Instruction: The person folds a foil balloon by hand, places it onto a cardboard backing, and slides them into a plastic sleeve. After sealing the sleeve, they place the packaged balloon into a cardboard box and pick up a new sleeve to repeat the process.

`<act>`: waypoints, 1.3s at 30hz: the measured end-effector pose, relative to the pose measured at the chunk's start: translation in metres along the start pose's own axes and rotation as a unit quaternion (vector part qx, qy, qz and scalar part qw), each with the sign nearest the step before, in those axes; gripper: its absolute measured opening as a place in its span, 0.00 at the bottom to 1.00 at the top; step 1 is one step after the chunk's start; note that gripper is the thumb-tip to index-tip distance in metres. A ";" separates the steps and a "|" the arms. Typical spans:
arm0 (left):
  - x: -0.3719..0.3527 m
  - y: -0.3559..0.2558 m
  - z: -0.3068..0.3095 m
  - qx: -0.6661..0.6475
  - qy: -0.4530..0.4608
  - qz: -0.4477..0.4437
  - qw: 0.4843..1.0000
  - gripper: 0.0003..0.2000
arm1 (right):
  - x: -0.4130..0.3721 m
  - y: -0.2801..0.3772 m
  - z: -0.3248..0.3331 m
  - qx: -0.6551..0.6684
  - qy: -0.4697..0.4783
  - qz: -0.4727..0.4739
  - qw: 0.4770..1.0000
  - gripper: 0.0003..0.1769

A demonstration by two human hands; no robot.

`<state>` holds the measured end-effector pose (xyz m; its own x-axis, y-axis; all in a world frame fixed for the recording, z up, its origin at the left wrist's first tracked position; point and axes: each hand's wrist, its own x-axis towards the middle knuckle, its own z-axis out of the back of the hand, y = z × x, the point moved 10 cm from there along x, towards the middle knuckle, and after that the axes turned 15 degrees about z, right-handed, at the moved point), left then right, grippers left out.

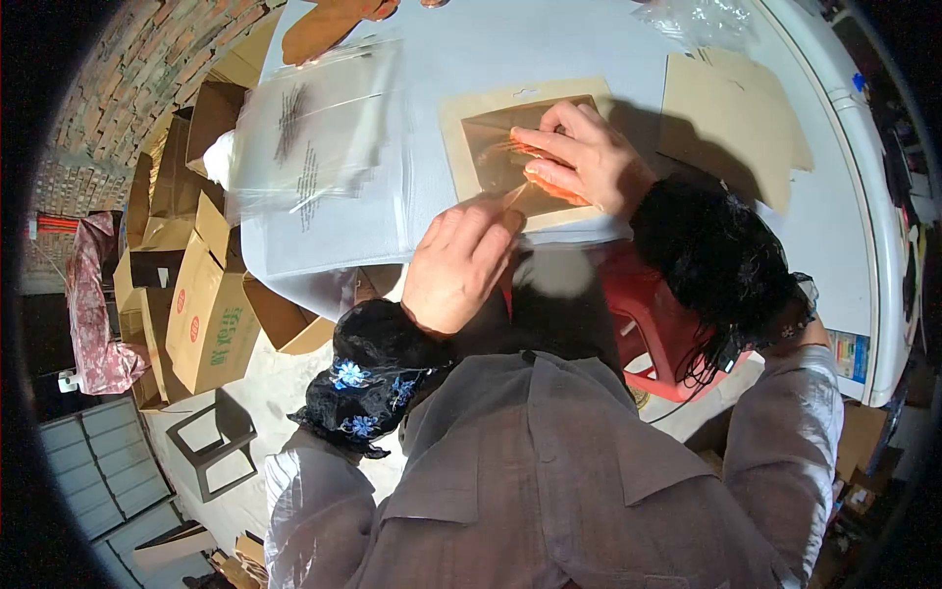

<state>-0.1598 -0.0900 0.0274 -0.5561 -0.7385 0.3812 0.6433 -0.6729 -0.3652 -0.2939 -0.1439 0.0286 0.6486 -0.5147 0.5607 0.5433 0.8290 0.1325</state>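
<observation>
A flat brown card pack (453, 147) with a dark window panel and a hang hole lies at the table's near edge. Over its right side is my right hand (594, 162), fingers bent and closed around a bright orange piece (561, 188) with thin orange strands at its end. My left hand (463, 260) rests at the pack's lower left corner. Its thumb and fingertips are pinched together beside the orange piece; I cannot tell what is between them.
Clear printed plastic bags (314, 147) are stacked on the left. Brown card sheets (731, 123) and crumpled clear plastic (702, 22) lie right. Brown flat pieces (324, 31) sit at the far edge. Cardboard boxes (211, 314) stand left on the floor, a red stool (643, 304) under the table.
</observation>
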 end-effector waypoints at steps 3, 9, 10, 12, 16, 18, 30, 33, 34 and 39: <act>0.005 0.003 0.009 -0.053 -0.027 0.065 0.996 0.15 | -0.001 -0.001 -0.001 0.004 -0.006 -0.011 1.000 0.22; 0.011 0.017 0.007 -0.090 -0.027 0.117 0.989 0.07 | -0.001 -0.002 0.000 0.028 -0.016 -0.025 0.999 0.20; 0.012 0.020 0.008 -0.125 -0.028 0.142 0.982 0.06 | 0.000 -0.003 0.001 0.031 -0.012 -0.030 0.999 0.21; 0.013 0.027 0.004 -0.137 -0.012 0.159 0.978 0.06 | -0.001 -0.003 0.001 0.039 -0.003 -0.042 0.998 0.21; 0.013 0.036 -0.002 -0.160 0.022 0.203 0.966 0.05 | 0.001 -0.011 0.001 0.102 0.005 -0.073 0.992 0.18; 0.013 0.038 -0.004 -0.165 0.028 0.210 0.963 0.05 | 0.000 -0.015 0.004 0.148 0.008 -0.085 0.985 0.16; 0.014 0.043 -0.007 -0.199 0.050 0.245 0.948 0.05 | -0.057 -0.026 0.039 0.340 0.080 -0.098 0.932 0.14; 0.012 0.044 -0.008 -0.205 0.042 0.238 0.949 0.05 | -0.075 -0.002 0.058 0.235 0.064 -0.100 0.965 0.15; 0.011 0.043 -0.008 -0.206 0.038 0.232 0.950 0.05 | -0.083 -0.002 0.058 0.226 0.070 -0.133 0.962 0.15; 0.014 0.042 -0.008 -0.188 0.054 0.232 0.953 0.05 | -0.105 -0.021 0.044 0.234 -0.003 -0.198 0.952 0.11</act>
<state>-0.1450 -0.1285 0.0107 -0.3212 -0.9467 0.0227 0.6097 -0.2251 -0.7600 -0.3969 -0.0970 0.0027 0.4385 -0.8066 0.3964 0.4464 0.5783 0.6829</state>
